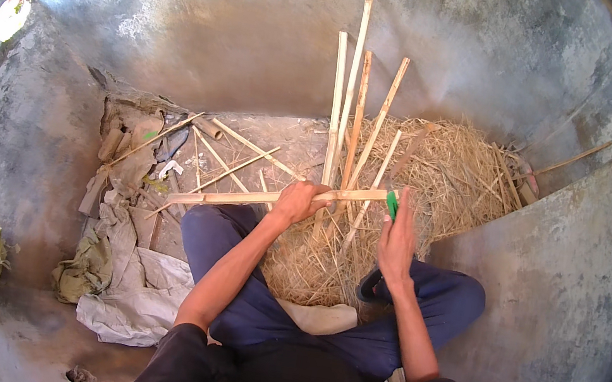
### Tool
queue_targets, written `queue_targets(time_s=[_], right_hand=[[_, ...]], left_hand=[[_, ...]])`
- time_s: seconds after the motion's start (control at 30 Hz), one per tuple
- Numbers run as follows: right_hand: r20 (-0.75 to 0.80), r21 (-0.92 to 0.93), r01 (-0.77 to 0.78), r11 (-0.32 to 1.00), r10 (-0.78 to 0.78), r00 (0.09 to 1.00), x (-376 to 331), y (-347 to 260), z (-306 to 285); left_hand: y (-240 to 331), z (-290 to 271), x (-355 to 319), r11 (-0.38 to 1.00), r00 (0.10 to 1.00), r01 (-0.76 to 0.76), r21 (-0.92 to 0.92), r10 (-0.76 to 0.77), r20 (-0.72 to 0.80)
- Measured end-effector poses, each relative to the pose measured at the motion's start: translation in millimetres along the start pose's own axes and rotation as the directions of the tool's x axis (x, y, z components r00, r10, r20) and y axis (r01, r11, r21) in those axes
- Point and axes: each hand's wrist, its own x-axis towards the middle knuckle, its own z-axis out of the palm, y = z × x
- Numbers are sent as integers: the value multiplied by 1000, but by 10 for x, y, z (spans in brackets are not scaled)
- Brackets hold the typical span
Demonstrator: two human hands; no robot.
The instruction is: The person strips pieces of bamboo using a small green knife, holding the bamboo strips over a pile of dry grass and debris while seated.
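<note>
The left hand (298, 202) is gripping a long, pale bamboo strip (231, 198) spanning ten to one o'clock, likely light, stiff, best held mid-length; the right hand (397, 243) is showing no clear grip.

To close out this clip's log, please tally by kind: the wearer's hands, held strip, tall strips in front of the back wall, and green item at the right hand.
Left hand and right hand: 2
Held strip: 1
Tall strips in front of the back wall: 4
Green item: 1
Total: 8
</note>
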Motion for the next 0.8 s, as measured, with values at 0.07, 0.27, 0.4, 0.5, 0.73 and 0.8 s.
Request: queue_targets(time_s=[0.07, 0.27, 0.4, 0.5, 0.73, 0.8], right_hand=[[338, -162, -84, 983, 135, 932, -53, 86, 105], [126, 97, -47, 994, 35, 991, -183, 335, 393], [132, 473, -349, 809, 327, 936, 47, 297, 322], [35, 727, -373, 577, 511, 859, 81, 311, 246], [-20, 804, -321, 501, 561, 827, 206, 230, 84], [44, 811, -348, 470, 545, 838, 275, 161, 45]], left_hand=[[-12, 55, 44, 999, 999, -39, -14, 39, 5], [46, 88, 23, 987, 995, -16, 158, 0, 100], [105, 21, 20, 977, 984, -13, 215, -26, 174], [262, -171, 68, 983, 994, 29, 179, -46, 95], [549, -981, 269, 952, 968, -71, -297, -6, -250], [628, -1192, 321, 918, 973, -82, -389, -11, -230]])
